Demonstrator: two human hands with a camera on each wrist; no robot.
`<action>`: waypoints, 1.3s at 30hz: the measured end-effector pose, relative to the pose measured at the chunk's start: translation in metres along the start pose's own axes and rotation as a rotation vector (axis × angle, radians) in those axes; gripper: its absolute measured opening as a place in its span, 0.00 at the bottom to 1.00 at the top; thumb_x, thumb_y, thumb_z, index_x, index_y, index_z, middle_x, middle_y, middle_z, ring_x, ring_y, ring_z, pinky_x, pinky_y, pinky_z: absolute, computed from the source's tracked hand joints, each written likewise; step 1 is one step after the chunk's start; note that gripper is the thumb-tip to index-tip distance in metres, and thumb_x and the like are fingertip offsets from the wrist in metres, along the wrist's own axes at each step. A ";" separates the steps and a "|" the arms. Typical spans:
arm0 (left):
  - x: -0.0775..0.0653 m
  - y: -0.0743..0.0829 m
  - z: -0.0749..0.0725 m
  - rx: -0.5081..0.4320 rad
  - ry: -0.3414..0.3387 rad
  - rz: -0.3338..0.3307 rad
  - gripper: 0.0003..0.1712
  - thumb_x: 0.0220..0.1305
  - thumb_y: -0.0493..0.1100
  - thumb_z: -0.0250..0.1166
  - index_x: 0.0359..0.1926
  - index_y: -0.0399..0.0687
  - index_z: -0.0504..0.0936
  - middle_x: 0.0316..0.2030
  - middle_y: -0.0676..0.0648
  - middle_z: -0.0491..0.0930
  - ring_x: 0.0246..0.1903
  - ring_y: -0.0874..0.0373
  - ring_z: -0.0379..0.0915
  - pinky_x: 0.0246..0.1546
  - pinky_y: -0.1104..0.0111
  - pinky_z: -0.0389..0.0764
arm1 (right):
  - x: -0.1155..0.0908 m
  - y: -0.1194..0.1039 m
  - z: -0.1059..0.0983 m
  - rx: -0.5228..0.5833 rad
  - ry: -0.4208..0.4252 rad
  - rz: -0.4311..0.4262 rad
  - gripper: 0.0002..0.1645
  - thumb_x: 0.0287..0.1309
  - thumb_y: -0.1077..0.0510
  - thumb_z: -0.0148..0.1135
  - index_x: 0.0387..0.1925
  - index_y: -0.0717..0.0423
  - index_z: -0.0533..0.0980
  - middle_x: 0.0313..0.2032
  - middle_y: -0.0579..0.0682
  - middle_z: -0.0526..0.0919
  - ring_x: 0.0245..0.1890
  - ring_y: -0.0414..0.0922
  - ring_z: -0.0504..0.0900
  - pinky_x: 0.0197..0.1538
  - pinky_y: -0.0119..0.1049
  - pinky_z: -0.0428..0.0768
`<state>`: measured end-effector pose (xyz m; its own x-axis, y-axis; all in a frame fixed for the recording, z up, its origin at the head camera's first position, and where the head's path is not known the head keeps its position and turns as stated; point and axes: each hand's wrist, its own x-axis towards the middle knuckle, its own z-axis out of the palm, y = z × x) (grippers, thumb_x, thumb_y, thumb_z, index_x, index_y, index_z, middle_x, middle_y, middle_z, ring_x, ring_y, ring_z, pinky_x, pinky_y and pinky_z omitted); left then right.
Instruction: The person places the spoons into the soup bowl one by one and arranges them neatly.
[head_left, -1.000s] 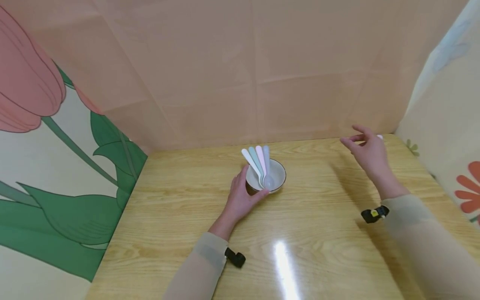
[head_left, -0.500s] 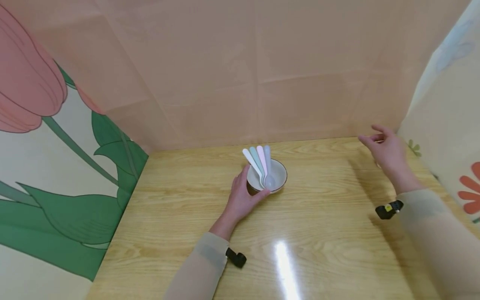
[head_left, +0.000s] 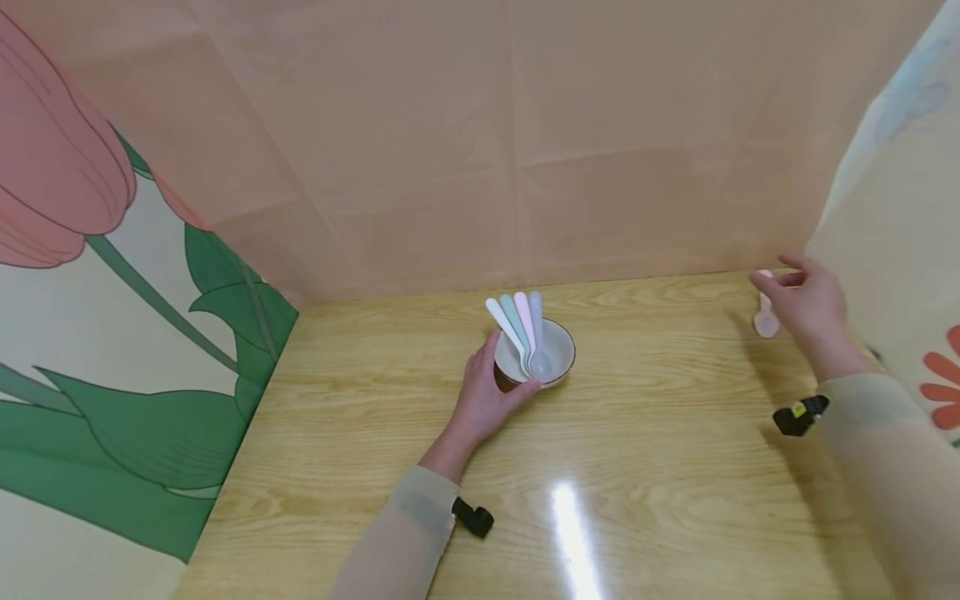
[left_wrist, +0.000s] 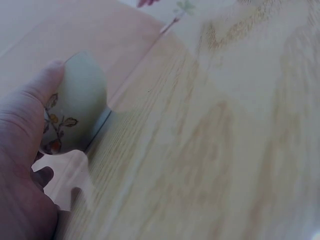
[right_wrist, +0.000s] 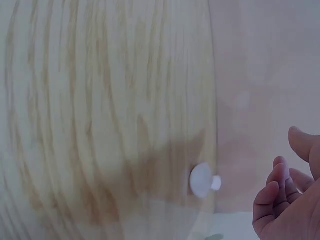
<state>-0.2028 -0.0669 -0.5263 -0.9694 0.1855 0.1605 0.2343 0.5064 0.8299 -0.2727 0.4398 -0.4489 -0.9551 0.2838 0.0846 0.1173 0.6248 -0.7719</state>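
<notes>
My left hand [head_left: 482, 390] grips the near left side of a small white bowl [head_left: 557, 343], thumb at the front and fingers around the side. Leaf and flower decoration marks the bowl's outer wall in the left wrist view. Several pastel spoons lean in it, handles up and away: a white spoon [head_left: 502, 322], a mint spoon [head_left: 512, 315], a pink spoon [head_left: 522, 312] and a lavender spoon [head_left: 536, 310]. At the far right, my right hand [head_left: 813, 312] hovers with loosely bent fingers, holding nothing. Beside it lies a pale pink spoon [head_left: 766, 323], its handle partly hidden by the thumb.
All of this is on a wood-grain table [head_left: 645, 467]. A peach cloth backdrop [head_left: 420, 167] rises along the far edge. Printed floral panels stand left and right, the right panel [head_left: 892, 250] close to my right hand. Each wrist wears a black camera.
My right hand has moved right, away from the bowl, uncovering the pale pink spoon at the far right. The left hand, bowl and spoons in it have stayed put.
</notes>
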 end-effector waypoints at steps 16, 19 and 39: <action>-0.002 -0.004 -0.001 0.009 0.002 -0.001 0.62 0.64 0.69 0.79 0.88 0.72 0.52 0.78 0.53 0.68 0.75 0.48 0.61 0.73 0.41 0.68 | 0.005 0.038 -0.003 -0.032 -0.056 0.075 0.56 0.78 0.35 0.61 0.84 0.71 0.55 0.47 0.52 0.84 0.31 0.22 0.71 0.32 0.24 0.77; -0.002 -0.004 -0.001 0.008 0.003 -0.003 0.62 0.64 0.69 0.79 0.88 0.72 0.52 0.78 0.54 0.68 0.75 0.49 0.61 0.73 0.41 0.68 | 0.005 0.042 0.000 -0.053 -0.066 0.071 0.57 0.79 0.34 0.59 0.84 0.74 0.54 0.63 0.77 0.75 0.32 0.20 0.69 0.32 0.21 0.75; -0.003 -0.001 0.001 -0.003 -0.002 -0.007 0.63 0.64 0.71 0.78 0.89 0.69 0.51 0.81 0.51 0.65 0.76 0.47 0.60 0.74 0.40 0.67 | 0.012 0.063 0.010 0.070 -0.083 0.094 0.53 0.76 0.48 0.66 0.82 0.78 0.53 0.35 0.33 0.81 0.30 0.18 0.72 0.34 0.22 0.79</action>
<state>-0.2002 -0.0676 -0.5283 -0.9709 0.1833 0.1540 0.2274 0.5050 0.8326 -0.2795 0.4757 -0.5025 -0.9605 0.2755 -0.0400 0.1905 0.5458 -0.8160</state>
